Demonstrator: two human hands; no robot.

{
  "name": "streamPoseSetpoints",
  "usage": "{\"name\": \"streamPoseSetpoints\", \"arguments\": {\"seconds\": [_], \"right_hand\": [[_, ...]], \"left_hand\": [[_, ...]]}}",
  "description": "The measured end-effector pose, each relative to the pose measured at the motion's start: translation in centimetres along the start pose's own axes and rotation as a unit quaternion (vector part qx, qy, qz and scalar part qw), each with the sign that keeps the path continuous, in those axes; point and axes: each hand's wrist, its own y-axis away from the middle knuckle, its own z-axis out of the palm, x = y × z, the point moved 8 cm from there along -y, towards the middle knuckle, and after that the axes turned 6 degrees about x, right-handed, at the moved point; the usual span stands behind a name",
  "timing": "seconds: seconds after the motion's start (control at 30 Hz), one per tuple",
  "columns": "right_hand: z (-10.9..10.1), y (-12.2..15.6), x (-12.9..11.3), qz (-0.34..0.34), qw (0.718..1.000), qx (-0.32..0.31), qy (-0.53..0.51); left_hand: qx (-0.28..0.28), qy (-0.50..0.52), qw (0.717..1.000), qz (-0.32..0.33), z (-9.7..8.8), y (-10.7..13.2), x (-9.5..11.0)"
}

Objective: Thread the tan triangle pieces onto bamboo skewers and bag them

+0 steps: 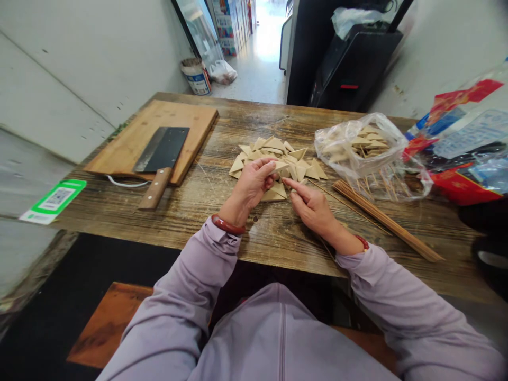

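My left hand (254,182) is closed, pinching a flat tan triangular piece (282,166) between thumb and fingers. Just to its right, my right hand (313,209) is closed on a thin bamboo skewer (327,247), whose rear end shows below the palm. The fingertips of both hands nearly meet at the held piece. Under and behind them lies a heap of similar tan triangles (262,145) on the wooden table (206,211). A bundle of bamboo skewers (389,219) rests to the right of my right hand, with a few loose sticks beside it.
At the left, a cleaver (164,151) lies on a cutting board (194,114), its handle over the board's edge. A clear plastic bag (337,143) at the right holds skewered triangles. Red and blue packaging (456,143) crowds the far right. A green QR card (57,200) sits left.
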Motion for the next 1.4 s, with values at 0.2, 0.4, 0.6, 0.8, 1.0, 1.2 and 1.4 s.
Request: {"name": "streamPoseSetpoints", "arguments": {"seconds": [0.2,0.4,0.6,0.8,1.0,1.2,1.4], "right_hand": [[0.0,0.1,0.2,0.0,1.0,0.001,-0.007],[0.0,0.0,0.4,0.002,1.0,0.003,0.002],[0.1,0.0,0.5,-0.001,1.0,0.002,0.004],[0.0,0.0,0.6,0.001,1.0,0.017,0.006],[-0.1,0.0,0.7,0.008,1.0,0.022,0.0],[-0.2,-0.1,0.7,0.009,0.999,0.032,-0.024],[-0.1,-0.2,0.8,-0.005,0.998,0.051,-0.027]], "left_hand": [[0.0,0.007,1.0,0.003,0.0,0.0,0.1],[0.007,0.009,1.0,0.006,0.1,0.2,0.3],[0.004,-0.004,1.0,0.012,0.1,0.2,0.2],[-0.012,-0.035,0.998,0.048,0.1,0.2,0.4],[-0.015,-0.077,0.992,0.103,0.2,0.4,0.8],[-0.043,-0.049,0.995,0.076,0.7,0.4,0.3],[-0.063,-0.037,0.995,0.067,1.1,0.6,-0.1]]}}
